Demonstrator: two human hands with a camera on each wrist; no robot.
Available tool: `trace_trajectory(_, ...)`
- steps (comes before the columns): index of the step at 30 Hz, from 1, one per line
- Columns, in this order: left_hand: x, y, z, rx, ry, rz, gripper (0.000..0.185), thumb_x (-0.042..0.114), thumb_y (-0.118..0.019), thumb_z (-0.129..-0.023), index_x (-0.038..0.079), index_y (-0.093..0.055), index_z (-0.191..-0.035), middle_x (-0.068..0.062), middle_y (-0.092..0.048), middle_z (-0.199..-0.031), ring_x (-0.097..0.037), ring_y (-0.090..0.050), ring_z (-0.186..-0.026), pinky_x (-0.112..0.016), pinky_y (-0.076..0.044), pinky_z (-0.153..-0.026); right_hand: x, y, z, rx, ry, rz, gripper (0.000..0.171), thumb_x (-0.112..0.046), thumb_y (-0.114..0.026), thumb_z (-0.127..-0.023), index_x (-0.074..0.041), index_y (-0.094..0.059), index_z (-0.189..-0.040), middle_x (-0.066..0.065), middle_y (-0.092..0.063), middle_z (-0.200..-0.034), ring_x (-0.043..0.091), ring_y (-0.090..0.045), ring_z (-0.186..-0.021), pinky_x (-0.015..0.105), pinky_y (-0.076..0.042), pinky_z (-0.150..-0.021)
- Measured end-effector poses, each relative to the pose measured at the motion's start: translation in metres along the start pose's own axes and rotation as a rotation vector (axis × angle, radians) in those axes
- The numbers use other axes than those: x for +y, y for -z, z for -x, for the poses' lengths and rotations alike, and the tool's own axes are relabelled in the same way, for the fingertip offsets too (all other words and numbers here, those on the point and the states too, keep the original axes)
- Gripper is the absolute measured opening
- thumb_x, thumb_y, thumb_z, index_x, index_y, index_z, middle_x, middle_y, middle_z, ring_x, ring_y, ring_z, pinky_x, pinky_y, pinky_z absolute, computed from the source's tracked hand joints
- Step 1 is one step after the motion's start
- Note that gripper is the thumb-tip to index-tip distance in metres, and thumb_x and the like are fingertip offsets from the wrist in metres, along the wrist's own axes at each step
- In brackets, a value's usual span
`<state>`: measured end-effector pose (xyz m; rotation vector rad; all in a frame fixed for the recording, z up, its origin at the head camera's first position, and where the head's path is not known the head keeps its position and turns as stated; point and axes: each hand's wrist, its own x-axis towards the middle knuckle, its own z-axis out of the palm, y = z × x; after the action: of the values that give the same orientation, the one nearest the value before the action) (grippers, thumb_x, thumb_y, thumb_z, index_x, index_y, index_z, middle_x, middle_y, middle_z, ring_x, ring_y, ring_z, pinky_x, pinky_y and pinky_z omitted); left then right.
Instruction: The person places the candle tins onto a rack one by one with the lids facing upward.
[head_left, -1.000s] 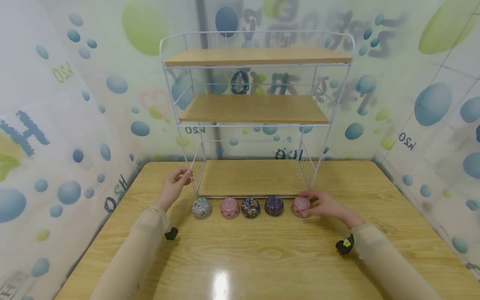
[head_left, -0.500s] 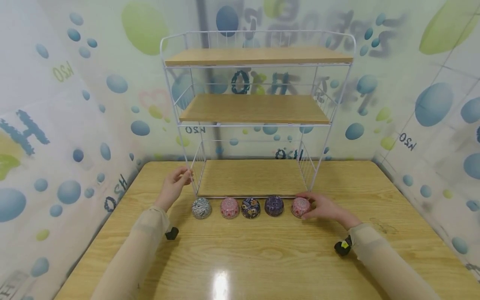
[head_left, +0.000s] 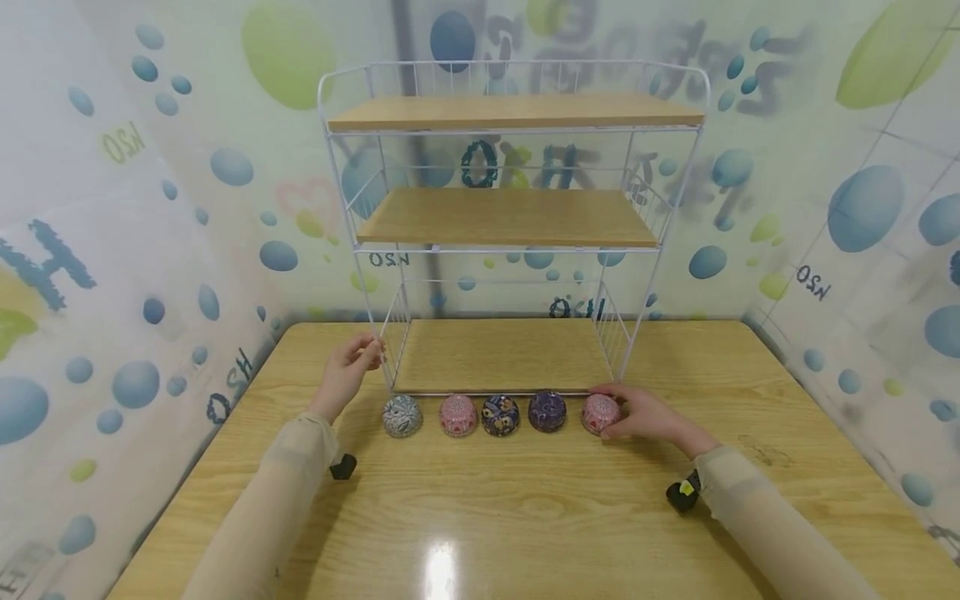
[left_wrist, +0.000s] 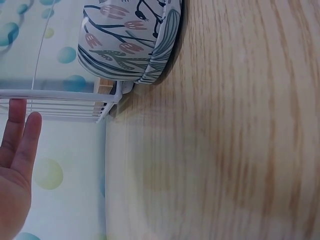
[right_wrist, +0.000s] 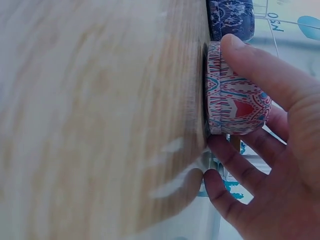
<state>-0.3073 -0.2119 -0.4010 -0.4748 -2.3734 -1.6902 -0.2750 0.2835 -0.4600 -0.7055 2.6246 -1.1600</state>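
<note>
My right hand [head_left: 648, 417] grips a pink patterned round tin [head_left: 600, 414] standing on the table. In the right wrist view the thumb [right_wrist: 252, 62] lies across one side of this tin and fingers touch its other side. My left hand [head_left: 348, 367] holds the front left post of a white wire shelf rack [head_left: 495, 218]; in the left wrist view two fairly straight fingers [left_wrist: 25, 145] reach the post, the thumb out of sight. Further tins line the rack's front: grey-white leafy [head_left: 402, 416], pink [head_left: 457, 415], dark blue and yellow [head_left: 500, 415], and purple [head_left: 547, 412].
The rack has three wooden shelves, the top one [head_left: 517, 112] edged by a wire rail. It stands at the back of the wooden table [head_left: 487, 508], close to the patterned wall [head_left: 300, 158]. A black wrist camera [head_left: 682, 495] sits on my right wrist.
The right hand has shifted slightly left with the pink tin, toward the purple tin. My left hand stays at the post, and the other tins keep their places.
</note>
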Motion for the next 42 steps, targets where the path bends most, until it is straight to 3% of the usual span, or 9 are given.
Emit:
trace_trajectory(9, -0.031, 0.001, -0.009, 0.022, -0.003, 0.03, 0.031, 0.016, -0.051, -0.102, -0.012, -0.058, -0.114, -0.031, -0.059, -0.109, -0.01, -0.063, -0.086, -0.02, -0.053, -0.08, 0.004, 0.0, 0.0, 0.01, -0.008, 0.01, 0.073, -0.02, -0.085, -0.075, -0.002, -0.05, -0.137, 0.018, -0.059, -0.118, 0.026, -0.061, -0.097, 0.032, -0.054, -0.075)
trace_trajectory(16, -0.036, 0.001, -0.012, 0.032, -0.033, 0.013, 0.036, 0.023, -0.052, -0.102, -0.01, -0.058, -0.114, -0.029, -0.059, -0.108, -0.005, -0.062, -0.085, -0.019, -0.053, -0.079, 0.001, 0.003, 0.0, 0.022, -0.013, 0.007, 0.072, -0.019, -0.085, -0.075, -0.002, -0.051, -0.136, 0.016, -0.06, -0.115, 0.025, -0.06, -0.095, 0.033, -0.054, -0.072)
trace_trajectory(23, -0.032, 0.001, -0.011, 0.029, -0.013, 0.026, 0.027, 0.016, -0.052, -0.102, -0.008, -0.06, -0.112, -0.032, -0.058, -0.111, -0.014, -0.064, -0.087, -0.021, -0.054, -0.079, -0.003, 0.006, 0.0, 0.054, -0.008, 0.057, 0.071, -0.023, -0.085, -0.075, -0.003, -0.053, -0.136, 0.012, -0.061, -0.111, 0.024, -0.056, -0.095, 0.032, -0.051, -0.071)
trace_trajectory(31, -0.005, -0.002, -0.002, 0.019, -0.02, 0.008, 0.024, 0.009, -0.05, -0.102, -0.012, -0.058, -0.11, -0.03, -0.059, -0.107, -0.016, -0.064, -0.087, -0.024, -0.054, -0.08, -0.004, 0.009, 0.001, 0.056, -0.017, 0.034, 0.071, -0.023, -0.084, -0.076, -0.004, -0.052, -0.136, 0.01, -0.06, -0.112, 0.024, -0.055, -0.096, 0.035, -0.051, -0.073)
trace_trajectory(42, -0.003, -0.002, -0.001, 0.033, -0.03, 0.031, 0.024, 0.005, -0.051, -0.101, -0.016, -0.057, -0.111, -0.035, -0.057, -0.107, -0.015, -0.064, -0.085, -0.028, -0.055, -0.08, -0.013, 0.013, 0.0, 0.104, -0.024, 0.116, 0.071, -0.029, -0.085, -0.075, -0.005, -0.054, -0.134, 0.011, -0.062, -0.111, 0.025, -0.056, -0.096, 0.034, -0.049, -0.071)
